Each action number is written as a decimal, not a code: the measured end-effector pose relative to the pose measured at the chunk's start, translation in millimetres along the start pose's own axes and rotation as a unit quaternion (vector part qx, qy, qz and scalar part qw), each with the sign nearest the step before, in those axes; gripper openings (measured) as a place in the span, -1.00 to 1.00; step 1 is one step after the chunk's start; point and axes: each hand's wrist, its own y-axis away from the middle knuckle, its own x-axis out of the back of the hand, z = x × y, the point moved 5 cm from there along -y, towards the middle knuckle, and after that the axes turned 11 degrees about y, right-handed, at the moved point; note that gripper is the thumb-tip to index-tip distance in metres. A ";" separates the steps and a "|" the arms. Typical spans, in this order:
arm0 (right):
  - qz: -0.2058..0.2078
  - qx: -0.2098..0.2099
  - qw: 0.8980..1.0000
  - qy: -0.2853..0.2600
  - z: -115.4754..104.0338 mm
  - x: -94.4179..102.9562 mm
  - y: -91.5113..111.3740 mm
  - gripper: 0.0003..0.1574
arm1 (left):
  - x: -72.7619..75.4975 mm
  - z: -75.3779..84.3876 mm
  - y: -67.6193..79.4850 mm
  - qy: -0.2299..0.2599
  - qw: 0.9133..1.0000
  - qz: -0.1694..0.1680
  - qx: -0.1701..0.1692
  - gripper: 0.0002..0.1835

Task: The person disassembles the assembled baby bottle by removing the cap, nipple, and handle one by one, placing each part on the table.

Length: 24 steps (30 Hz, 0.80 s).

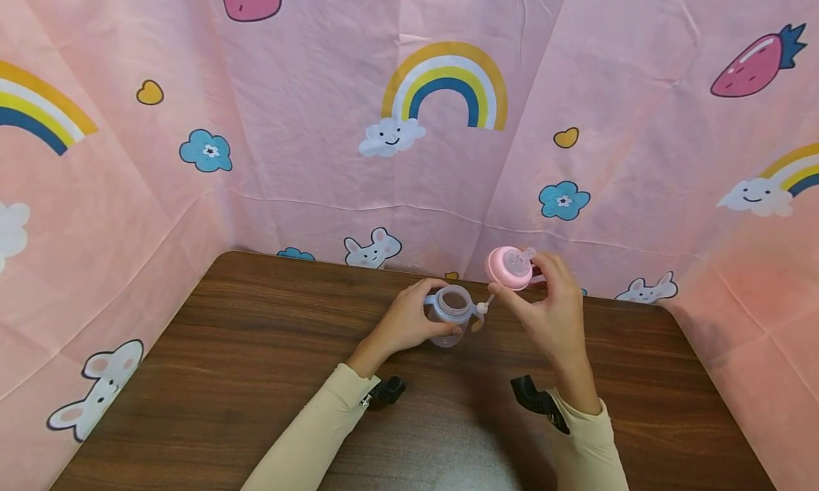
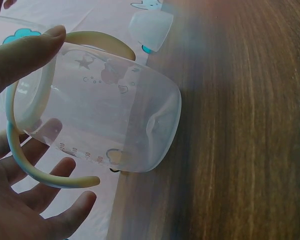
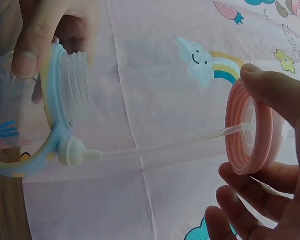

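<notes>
Your right hand (image 3: 280, 192) holds the pink lid (image 3: 264, 142), thumb on its upper edge and fingers beneath, its threaded inside facing the bottle (image 3: 12, 90). From the lid a clear straw (image 3: 175, 142) stretches across to a pale round weight (image 3: 71, 152) beside the bottle's blue-and-yellow handle (image 3: 20, 167). Your left hand (image 3: 45, 30) grips the bottle near its clear threaded neck (image 3: 77, 85). Behind hangs a pink patterned cloth (image 3: 165, 200).

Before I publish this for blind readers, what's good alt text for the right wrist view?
A right hand holds a pink bottle cap, its clear straw ending in a pale bulb. At left, the left hand grips an open, clear bottle with a handle, patterned cloth behind.
</notes>
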 end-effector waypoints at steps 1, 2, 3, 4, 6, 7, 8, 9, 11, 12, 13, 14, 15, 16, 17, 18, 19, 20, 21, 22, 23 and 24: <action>-0.001 0.000 1.000 0.002 0.4 -0.2 0.0 -0.25 | 0.1 0.1 0.0 0.000 1.000 0.000 0.000 -0.12; -0.003 0.000 1.000 0.003 0.9 -0.6 0.0 -0.26 | 0.1 0.2 0.1 0.000 1.000 0.000 0.001 -0.12; -0.005 -0.001 1.000 0.005 1.5 -0.9 0.0 -0.26 | 0.1 0.3 0.2 0.000 1.000 0.000 0.001 -0.12; -0.006 -0.002 1.000 0.007 2.2 -1.2 -0.1 -0.26 | 0.2 0.4 0.2 0.001 1.000 0.000 0.001 -0.12; -0.009 -0.005 1.000 0.008 3.6 -1.7 -0.2 -0.25 | 0.3 0.6 0.4 0.003 1.000 -0.001 0.001 -0.12; -0.009 -0.007 1.000 0.008 4.5 -1.8 -0.3 -0.25 | 0.3 0.6 0.5 0.004 1.000 -0.001 0.002 -0.12; -0.010 -0.009 1.000 0.008 5.4 -1.9 -0.4 -0.25 | 0.3 0.7 0.5 0.004 1.000 -0.002 0.002 -0.12; -0.010 -0.010 1.000 0.008 6.4 -1.9 -0.6 -0.24 | 0.4 0.6 0.6 0.004 1.000 -0.003 0.003 -0.12; -0.012 -0.013 1.000 0.007 8.2 -1.5 -0.8 -0.25 | 0.4 0.6 0.6 0.004 1.000 -0.004 0.003 -0.12; -0.012 -0.014 1.000 0.007 9.1 -1.2 -0.8 -0.25 | 0.5 0.7 0.6 0.003 1.000 -0.003 0.004 -0.11; -0.013 -0.016 1.000 0.008 10.1 -1.0 -0.8 -0.26 | 0.5 0.8 0.6 0.002 1.000 -0.004 0.004 -0.11; -0.015 -0.017 1.000 0.009 11.0 -0.7 -0.8 -0.26 | 0.6 0.8 0.5 0.002 1.000 -0.004 0.004 -0.11; -0.016 -0.019 1.000 0.009 12.0 -0.4 -0.8 -0.26 | 0.6 0.9 0.5 0.001 1.000 -0.003 0.004 -0.11; -0.018 -0.022 1.000 0.010 13.1 0.0 -0.8 -0.26 | 0.6 1.0 0.5 0.001 1.000 -0.002 0.004 -0.11; -0.020 -0.025 0.999 0.011 14.2 0.3 -0.7 -0.26 | 0.6 1.2 0.4 0.001 1.000 -0.002 0.005 -0.11; -0.022 -0.028 0.999 0.011 15.4 0.6 -0.6 -0.26 | 0.6 1.2 0.3 0.001 1.000 -0.002 0.004 -0.11; -0.024 -0.031 0.999 0.012 16.6 0.8 -0.5 -0.27 | 0.6 1.1 0.3 0.001 1.000 -0.002 0.005 -0.11; -0.026 -0.035 0.999 0.013 18.0 1.0 -0.4 -0.26 | 0.5 1.2 0.3 0.000 1.000 -0.001 0.005 -0.11; -0.028 -0.038 0.999 0.014 19.3 1.2 -0.3 -0.27 | 0.5 1.3 0.2 -0.001 1.000 -0.001 0.005 -0.11; -0.030 -0.041 0.999 0.015 20.6 1.3 -0.2 -0.27 | 0.4 1.1 0.1 -0.001 1.000 -0.001 0.005 -0.11; -0.031 -0.043 0.998 0.017 22.0 1.3 -0.1 -0.27 | 0.4 1.0 0.1 -0.002 1.000 -0.001 0.005 -0.11; -0.032 -0.045 0.998 0.018 23.3 1.2 -0.2 -0.27 | 0.3 1.1 0.2 -0.004 1.000 -0.001 0.005 -0.11</action>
